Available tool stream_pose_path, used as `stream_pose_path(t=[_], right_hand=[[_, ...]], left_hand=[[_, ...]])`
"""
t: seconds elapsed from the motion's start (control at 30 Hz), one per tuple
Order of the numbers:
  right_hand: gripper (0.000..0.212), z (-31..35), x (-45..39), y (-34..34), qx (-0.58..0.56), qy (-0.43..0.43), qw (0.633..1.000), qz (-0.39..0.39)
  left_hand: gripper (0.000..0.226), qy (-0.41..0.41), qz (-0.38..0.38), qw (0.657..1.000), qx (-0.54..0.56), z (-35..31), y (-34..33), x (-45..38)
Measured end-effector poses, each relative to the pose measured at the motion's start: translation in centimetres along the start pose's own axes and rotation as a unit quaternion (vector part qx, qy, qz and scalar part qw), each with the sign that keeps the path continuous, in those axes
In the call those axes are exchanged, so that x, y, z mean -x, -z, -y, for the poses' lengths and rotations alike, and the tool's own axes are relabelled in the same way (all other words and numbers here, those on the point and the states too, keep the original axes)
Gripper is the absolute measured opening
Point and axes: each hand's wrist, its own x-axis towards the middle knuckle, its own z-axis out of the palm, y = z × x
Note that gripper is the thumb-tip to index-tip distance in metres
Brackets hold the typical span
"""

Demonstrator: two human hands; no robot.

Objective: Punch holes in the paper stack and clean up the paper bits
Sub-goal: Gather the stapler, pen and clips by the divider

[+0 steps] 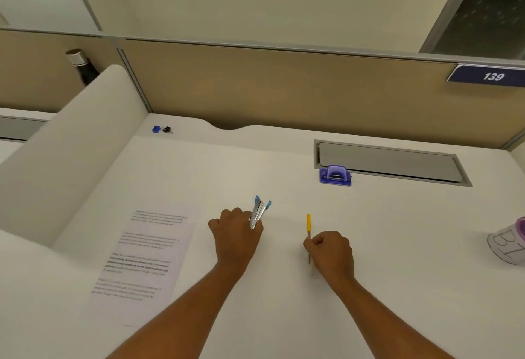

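A printed paper stack (142, 262) lies flat on the white desk (397, 245), left of my arms. The purple hole punch (335, 176) stands farther back, right of centre, beside a grey cable hatch. My left hand (234, 235) is closed around a blue and silver stapler (260, 211), which sticks out past the knuckles. My right hand (329, 250) is closed on a thin stick with a yellow handle (308, 223), possibly a small brush; its lower end points toward me. Both hands rest on the desk, apart from the paper and the punch.
Two binder clips, one blue (156, 129) and one black (167, 130), lie at the back left corner. A white and purple cup (508, 242) stands at the right edge. The grey cable hatch (392, 162) is set into the desk. A curved divider (65, 154) bounds the left side.
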Motion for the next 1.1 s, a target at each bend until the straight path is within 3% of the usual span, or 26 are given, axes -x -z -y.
stream_pose_path(t=[0.27, 0.5, 0.63, 0.87, 1.1], right_hand=[[0.043, 12.8, -1.1, -8.4, -0.067, 0.029, 0.996, 0.041], [0.031, 23.4, -4.3, -15.4, -0.049, 0.065, 0.996, 0.043], [0.031, 28.0, -7.5, -17.9, -0.009, 0.113, 0.992, 0.053], [0.023, 36.6, -16.1, -21.8, 0.059, 0.232, 0.967, 0.089], [0.015, 41.5, -22.2, -26.9, 0.08, 0.311, 0.944, 0.072]], left_hand=[[0.049, 0.027, -0.077, 0.996, 0.033, 14.5, 4.8, -9.7], [0.022, 0.071, -0.044, 0.995, 0.059, 25.7, 5.8, -18.8], [0.022, 0.026, -0.013, 0.999, 0.046, 29.4, 5.2, -24.8], [0.028, -0.14, 0.105, 0.984, 0.014, 32.9, 3.9, -35.3], [0.028, -0.175, 0.16, 0.972, -0.005, 33.8, 3.4, -40.5]])
